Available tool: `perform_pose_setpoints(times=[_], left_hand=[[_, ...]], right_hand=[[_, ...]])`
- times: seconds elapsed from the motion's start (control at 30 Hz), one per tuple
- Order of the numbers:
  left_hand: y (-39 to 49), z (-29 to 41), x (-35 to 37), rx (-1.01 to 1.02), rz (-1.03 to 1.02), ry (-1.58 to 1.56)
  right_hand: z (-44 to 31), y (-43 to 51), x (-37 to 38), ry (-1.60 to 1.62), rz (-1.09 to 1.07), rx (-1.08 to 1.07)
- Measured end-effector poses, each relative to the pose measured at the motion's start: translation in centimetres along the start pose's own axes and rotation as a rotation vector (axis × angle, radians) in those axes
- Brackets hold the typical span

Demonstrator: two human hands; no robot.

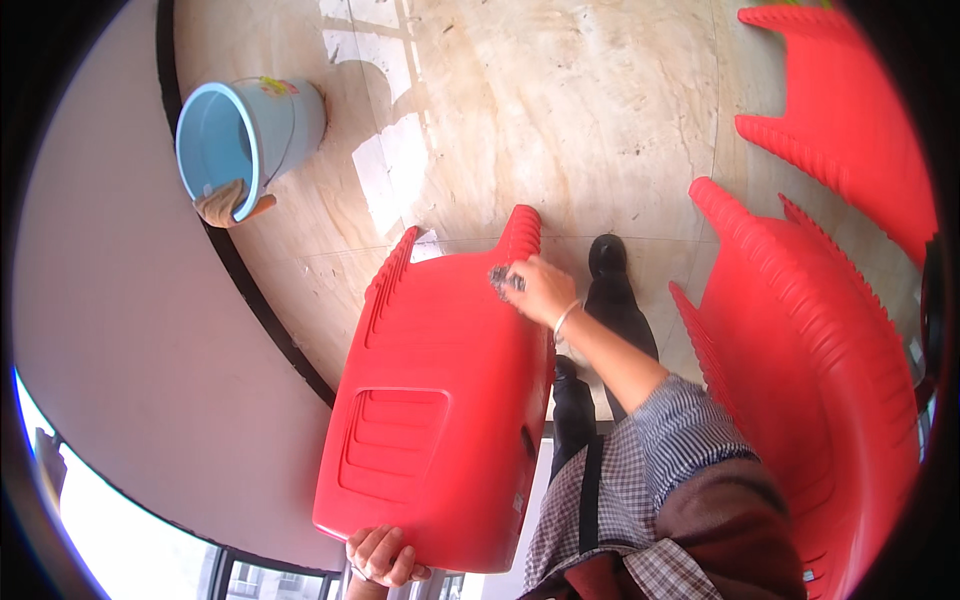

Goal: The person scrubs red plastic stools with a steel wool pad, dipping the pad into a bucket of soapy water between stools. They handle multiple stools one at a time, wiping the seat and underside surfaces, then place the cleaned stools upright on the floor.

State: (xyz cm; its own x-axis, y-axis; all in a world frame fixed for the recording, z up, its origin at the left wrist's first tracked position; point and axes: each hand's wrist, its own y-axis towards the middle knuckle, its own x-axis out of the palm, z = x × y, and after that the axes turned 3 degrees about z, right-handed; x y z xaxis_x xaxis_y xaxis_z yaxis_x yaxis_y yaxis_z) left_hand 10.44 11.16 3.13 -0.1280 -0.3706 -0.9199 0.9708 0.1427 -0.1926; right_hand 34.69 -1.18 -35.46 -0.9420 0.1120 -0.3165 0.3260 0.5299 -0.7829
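Observation:
A large red molded plastic panel (442,330), with ribbed legs at its far end and a recessed square, stands in front of me. My left hand (382,556) grips its near edge at the bottom of the view, fingers over the rim. Near the base of the panel's right leg, my right hand (541,290) presses a crumpled gray scouring pad (506,280) against the red surface. A bracelet circles my right wrist.
At the upper left a light blue plastic bucket (292,124) is on the marble-look floor, a brown cloth (220,204) over its rim. More red plastic pieces (765,300) (840,97) lie at the right. A curved wall (150,285) runs along the left.

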Motion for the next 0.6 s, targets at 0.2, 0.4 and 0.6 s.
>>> perform_pose_setpoints(times=[0.2,0.4,0.6], left_hand=[[1.6,0.4,0.5,-0.007,0.149,-0.012],[3.4,0.1,0.8,-0.009,0.155,-0.063],[4.6,-0.1,0.5,0.024,0.168,-0.087]], right_hand=[[-2.4,1.9,-0.6,-0.103,0.01,-0.1],[-7.1,-9.1,0.3,0.226,-0.134,-0.44],[-12.0,-6.0,0.7,-0.08,-0.155,-0.514]])
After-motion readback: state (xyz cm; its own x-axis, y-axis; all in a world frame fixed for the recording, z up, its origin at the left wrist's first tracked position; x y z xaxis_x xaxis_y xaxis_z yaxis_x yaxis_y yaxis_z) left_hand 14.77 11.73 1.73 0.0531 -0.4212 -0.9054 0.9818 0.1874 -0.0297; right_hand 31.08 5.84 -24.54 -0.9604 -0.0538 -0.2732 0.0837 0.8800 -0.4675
